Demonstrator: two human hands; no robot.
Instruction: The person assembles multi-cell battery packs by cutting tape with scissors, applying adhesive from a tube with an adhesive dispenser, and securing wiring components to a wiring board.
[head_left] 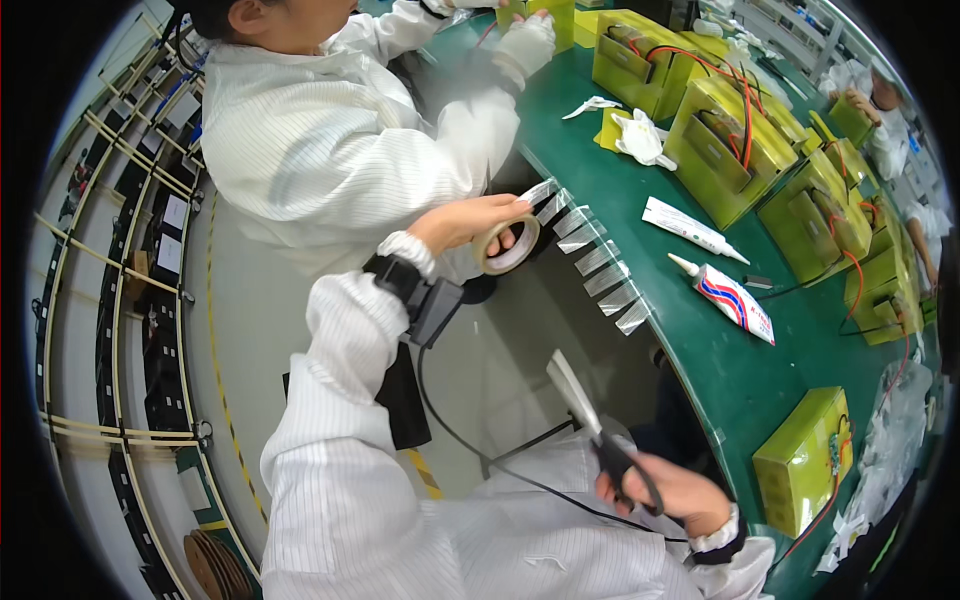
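My left hand [468,222] is closed around a roll of clear tape [512,263] beside the table's edge. The end of the tape reaches from the roll toward the edge, by my fingertips. Several short strips of clear tape [603,279] hang in a row along that edge, spaced apart. Lower right, over my lap, my right hand [672,492] grips scissors [574,392] by their black handles. Their blades point up and away, look closed, and touch no tape. A black strap with a small box [425,303] sits on my left wrist, with a cable running from it.
The green table [690,310] bears two glue tubes [693,229] [735,303], a crumpled white glove [640,137] and several yellow-green wired packs [735,150]. One pack [805,460] lies near right. A co-worker in white [340,150] works close at left; shelving [130,270] stands beyond.
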